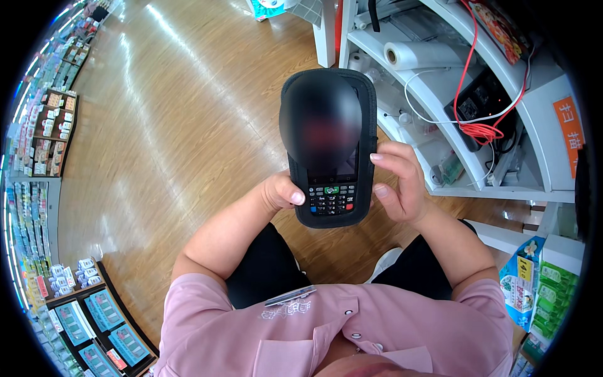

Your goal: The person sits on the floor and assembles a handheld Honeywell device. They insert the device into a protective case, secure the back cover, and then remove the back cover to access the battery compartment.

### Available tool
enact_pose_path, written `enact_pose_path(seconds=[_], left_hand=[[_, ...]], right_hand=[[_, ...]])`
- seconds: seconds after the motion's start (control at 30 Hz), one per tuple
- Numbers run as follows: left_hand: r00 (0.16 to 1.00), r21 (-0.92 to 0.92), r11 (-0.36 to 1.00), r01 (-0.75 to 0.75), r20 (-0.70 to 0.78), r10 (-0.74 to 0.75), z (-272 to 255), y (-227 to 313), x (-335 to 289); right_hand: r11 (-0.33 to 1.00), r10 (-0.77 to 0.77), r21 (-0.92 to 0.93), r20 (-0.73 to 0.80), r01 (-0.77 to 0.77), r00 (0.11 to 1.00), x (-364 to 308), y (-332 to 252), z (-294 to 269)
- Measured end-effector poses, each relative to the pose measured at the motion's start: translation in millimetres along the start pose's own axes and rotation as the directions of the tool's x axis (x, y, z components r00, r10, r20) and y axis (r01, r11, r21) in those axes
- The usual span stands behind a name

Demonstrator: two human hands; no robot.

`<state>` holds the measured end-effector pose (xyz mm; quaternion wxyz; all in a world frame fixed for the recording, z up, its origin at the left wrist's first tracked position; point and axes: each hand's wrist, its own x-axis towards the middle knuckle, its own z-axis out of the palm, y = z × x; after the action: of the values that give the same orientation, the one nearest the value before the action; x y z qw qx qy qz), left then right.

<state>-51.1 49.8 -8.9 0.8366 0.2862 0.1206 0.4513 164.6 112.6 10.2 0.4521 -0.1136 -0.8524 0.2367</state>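
Observation:
A black handheld data terminal (334, 218) in a dark padded case is held upright before me, its keypad of small keys toward me. A dark blurred oval hides most of its screen. My left hand (282, 191) grips the lower left side, thumb over the front edge and the other fingers hidden behind. At the right side, my right hand (402, 179) has its thumb and fingers apart. Its index fingertip is at the case's edge, and whether it touches I cannot tell. The thumb tip hovers just right of the keypad.
White shelving (402, 119) on the right holds a roll of clear plastic (421, 55), a black power strip (480, 103) and tangled red cable (482, 131). Green packages (556, 283) stand at the lower right. Stocked store shelves (53, 132) line the left, beyond the wood-look floor (169, 125).

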Motion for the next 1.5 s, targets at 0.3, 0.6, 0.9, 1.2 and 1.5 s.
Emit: enact_pose_path(seconds=[0.3, 0.6, 0.9, 1.2, 1.5], left_hand=[[0.996, 0.044, 0.998, 0.037, -0.085, -0.033, 1.6, 0.8, -1.2], [0.998, 0.04, 0.998, 0.058, -0.038, -0.057, -3.9, -0.8, -5.0], [0.995, 0.065, 0.997, 0.051, -0.084, -0.045, 3.6, 2.6, -4.1], [0.987, 0.06, 0.997, 0.056, -0.156, -0.046, 6.6, 2.9, -7.2], [1.0, 0.036, 0.999, -0.007, -0.005, 0.008, -5.4, -4.0, -5.2]], right_hand=[[1.0, -0.001, -0.001, -0.002, 0.001, 1.0, 1.0, -2.2, 0.3], [1.0, -0.017, 0.006, -0.015, 0.017, 1.0, 1.5, -4.6, 1.2], [1.0, -0.022, 0.0, -0.014, 0.022, 1.0, 0.8, -5.1, 0.7], [1.0, 0.009, 0.001, 0.003, -0.009, 1.0, 0.2, -7.4, -1.6], [0.999, 0.006, 0.04, 0.034, -0.007, 0.999, -2.4, -4.2, -2.6]])
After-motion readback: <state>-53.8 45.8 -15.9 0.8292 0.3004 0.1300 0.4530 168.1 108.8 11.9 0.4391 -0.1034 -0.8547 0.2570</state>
